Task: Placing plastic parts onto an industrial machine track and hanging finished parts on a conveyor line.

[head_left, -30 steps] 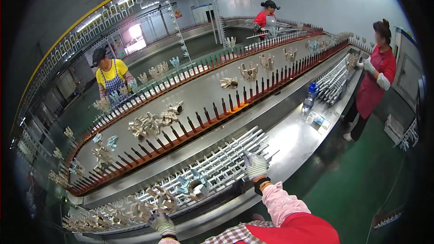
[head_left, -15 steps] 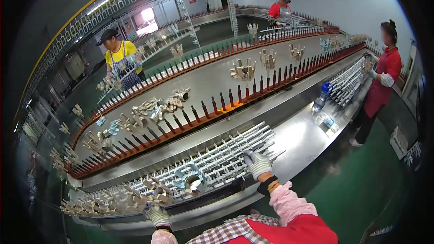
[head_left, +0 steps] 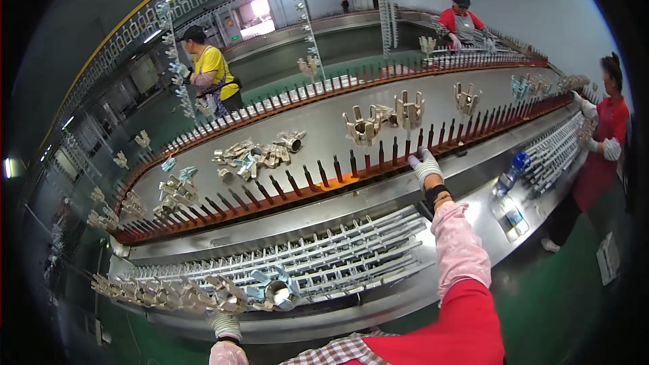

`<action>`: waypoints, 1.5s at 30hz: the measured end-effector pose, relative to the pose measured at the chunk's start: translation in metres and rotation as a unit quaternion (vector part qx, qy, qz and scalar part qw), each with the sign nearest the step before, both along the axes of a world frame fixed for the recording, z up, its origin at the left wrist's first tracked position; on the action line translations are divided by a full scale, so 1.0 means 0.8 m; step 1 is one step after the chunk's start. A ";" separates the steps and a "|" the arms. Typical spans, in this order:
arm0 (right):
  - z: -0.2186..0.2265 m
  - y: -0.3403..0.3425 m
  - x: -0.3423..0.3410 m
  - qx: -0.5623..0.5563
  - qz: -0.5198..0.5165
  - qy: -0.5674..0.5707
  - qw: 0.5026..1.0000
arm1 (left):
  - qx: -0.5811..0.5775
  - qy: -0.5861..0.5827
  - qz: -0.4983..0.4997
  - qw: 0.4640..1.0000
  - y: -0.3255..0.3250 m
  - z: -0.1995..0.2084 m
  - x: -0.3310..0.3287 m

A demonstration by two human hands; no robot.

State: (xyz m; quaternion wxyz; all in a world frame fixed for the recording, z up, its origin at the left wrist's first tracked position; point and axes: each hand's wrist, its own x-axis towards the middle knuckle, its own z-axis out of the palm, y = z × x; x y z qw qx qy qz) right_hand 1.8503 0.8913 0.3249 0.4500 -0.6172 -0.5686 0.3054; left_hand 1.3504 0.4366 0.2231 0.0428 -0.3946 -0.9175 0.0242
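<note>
My right hand (head_left: 427, 167), in a striped glove, reaches to the orange-brown rim of the conveyor line. Its visible fingers are stretched and a little apart, close to the base of a dark peg. Just above stands a pronged metal fitting (head_left: 408, 109), with a second pronged fitting (head_left: 362, 126) to its left. At the lower left, my gloved left hand (head_left: 225, 324) is against the near edge of the bench, under a pronged metal piece (head_left: 228, 293). Its fingertips are hidden there. Beside that piece lies a pale blue pronged ring (head_left: 279, 290).
Light metal racks (head_left: 338, 250) lie stacked on the steel bench (head_left: 466, 236). Upright pegs (head_left: 305, 176) line the conveyor; loose fittings (head_left: 260, 155) lie beyond. A blue-capped bottle (head_left: 510, 174) and a clear container (head_left: 512, 217) stand right. Several people work around the line.
My right hand has left the racks and moved forward and right to the conveyor rim. My left hand stays at the bench edge. The view has shifted, and the yellow-shirted person has turned.
</note>
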 end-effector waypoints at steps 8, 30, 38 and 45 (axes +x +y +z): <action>-0.019 0.080 -0.036 0.000 0.041 0.066 0.997 | 0.389 -0.323 -0.080 0.859 -0.010 -0.077 -0.020; 0.034 -0.173 -0.014 0.050 0.275 0.256 0.925 | -0.001 0.081 -0.067 0.994 0.016 -0.003 0.087; -0.129 -0.308 -0.016 0.025 0.273 -0.463 0.843 | 0.080 0.087 -0.103 0.988 0.013 0.016 0.102; -0.139 -0.321 -0.031 0.162 0.270 -0.355 0.880 | 0.088 0.067 -0.112 0.988 0.014 0.017 0.105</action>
